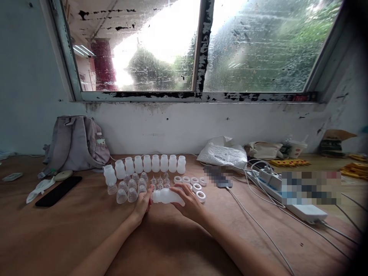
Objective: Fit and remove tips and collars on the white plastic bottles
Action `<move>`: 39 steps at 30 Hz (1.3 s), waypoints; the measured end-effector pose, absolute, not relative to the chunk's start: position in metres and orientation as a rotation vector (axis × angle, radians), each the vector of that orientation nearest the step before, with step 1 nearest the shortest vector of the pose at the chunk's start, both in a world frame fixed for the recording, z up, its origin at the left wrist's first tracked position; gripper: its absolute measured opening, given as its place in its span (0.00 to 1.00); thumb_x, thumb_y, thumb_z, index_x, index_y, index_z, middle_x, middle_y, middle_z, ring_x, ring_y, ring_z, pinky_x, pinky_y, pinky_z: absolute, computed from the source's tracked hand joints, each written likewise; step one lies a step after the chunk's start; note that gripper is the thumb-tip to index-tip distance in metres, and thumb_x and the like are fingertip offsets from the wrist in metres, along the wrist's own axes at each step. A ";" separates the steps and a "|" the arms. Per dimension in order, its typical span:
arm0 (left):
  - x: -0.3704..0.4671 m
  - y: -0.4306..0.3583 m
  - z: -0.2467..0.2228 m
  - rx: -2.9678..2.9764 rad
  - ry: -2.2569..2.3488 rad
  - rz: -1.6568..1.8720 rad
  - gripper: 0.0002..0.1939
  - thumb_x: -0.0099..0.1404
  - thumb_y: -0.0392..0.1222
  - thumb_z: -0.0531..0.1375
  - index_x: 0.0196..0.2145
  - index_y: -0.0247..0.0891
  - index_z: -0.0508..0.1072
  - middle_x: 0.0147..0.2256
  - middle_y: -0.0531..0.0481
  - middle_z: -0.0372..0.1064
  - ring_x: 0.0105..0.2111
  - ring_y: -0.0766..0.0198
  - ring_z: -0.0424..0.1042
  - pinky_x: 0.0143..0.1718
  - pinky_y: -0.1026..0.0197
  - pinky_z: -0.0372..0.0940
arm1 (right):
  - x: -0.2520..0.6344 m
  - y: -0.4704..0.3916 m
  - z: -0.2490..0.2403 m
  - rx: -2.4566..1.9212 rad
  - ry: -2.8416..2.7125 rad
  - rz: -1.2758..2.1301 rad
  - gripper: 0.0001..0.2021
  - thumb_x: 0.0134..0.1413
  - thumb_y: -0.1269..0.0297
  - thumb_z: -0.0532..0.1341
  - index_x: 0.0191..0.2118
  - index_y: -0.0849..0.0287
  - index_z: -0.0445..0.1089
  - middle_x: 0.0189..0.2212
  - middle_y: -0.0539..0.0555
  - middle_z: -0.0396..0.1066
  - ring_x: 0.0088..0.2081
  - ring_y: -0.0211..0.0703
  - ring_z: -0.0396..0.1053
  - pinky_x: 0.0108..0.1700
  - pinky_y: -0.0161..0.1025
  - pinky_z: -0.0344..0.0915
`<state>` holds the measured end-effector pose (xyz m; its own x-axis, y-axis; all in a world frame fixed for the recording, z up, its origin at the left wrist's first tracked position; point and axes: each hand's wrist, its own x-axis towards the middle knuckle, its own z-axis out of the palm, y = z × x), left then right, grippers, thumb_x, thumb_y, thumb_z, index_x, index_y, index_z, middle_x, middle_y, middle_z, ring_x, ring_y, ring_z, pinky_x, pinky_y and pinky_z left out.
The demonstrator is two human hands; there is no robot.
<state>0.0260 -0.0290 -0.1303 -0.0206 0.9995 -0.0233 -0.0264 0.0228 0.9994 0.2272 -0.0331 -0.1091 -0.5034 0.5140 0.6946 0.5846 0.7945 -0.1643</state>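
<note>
A frosted white baby bottle (167, 196) lies sideways between my hands, its neck to the left. My right hand (189, 203) wraps round the base end from above. At the neck end, my left hand (142, 204) is closed against the bottle; its fingertips are partly hidden. Behind stands a row of similar bottles (147, 163), upright. Clear domed caps (132, 194) sit in a group behind my left hand. Clear nipples (160, 180) stand just beyond the held bottle. White screw rings (200, 196) lie beyond my right hand, some partly covered by it.
To the left are a grey backpack (76, 143), a black flat slab (59, 191) and a white tissue (40, 189). On the right lie a silver pouch (222, 154), a phone (222, 180) with a cable and a power strip (306, 211). A wall with a window closes the back.
</note>
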 end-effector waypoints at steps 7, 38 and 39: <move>0.026 -0.029 -0.130 1.194 1.230 1.240 0.25 0.53 0.60 0.50 0.13 0.37 0.55 0.09 0.60 0.44 0.10 0.76 0.42 0.12 0.69 0.39 | 0.226 -0.034 -0.107 -0.800 -2.180 -0.103 0.21 0.47 0.67 0.57 0.49 0.54 0.57 0.43 0.58 0.59 0.46 0.49 0.59 0.45 0.48 0.61; 0.027 -0.033 -0.124 1.198 1.291 1.297 0.25 0.52 0.62 0.50 0.14 0.38 0.52 0.10 0.60 0.44 0.11 0.74 0.45 0.12 0.68 0.41 | 0.222 -0.036 -0.109 -0.855 -2.088 0.072 0.20 0.44 0.61 0.61 0.44 0.57 0.58 0.39 0.57 0.62 0.41 0.46 0.62 0.41 0.42 0.62; 0.026 -0.032 -0.125 1.199 1.299 1.301 0.25 0.52 0.62 0.50 0.13 0.38 0.52 0.10 0.60 0.44 0.11 0.74 0.45 0.13 0.67 0.41 | 0.222 -0.036 -0.109 -0.847 -2.093 0.056 0.20 0.44 0.61 0.61 0.44 0.57 0.58 0.40 0.57 0.62 0.41 0.46 0.62 0.41 0.42 0.62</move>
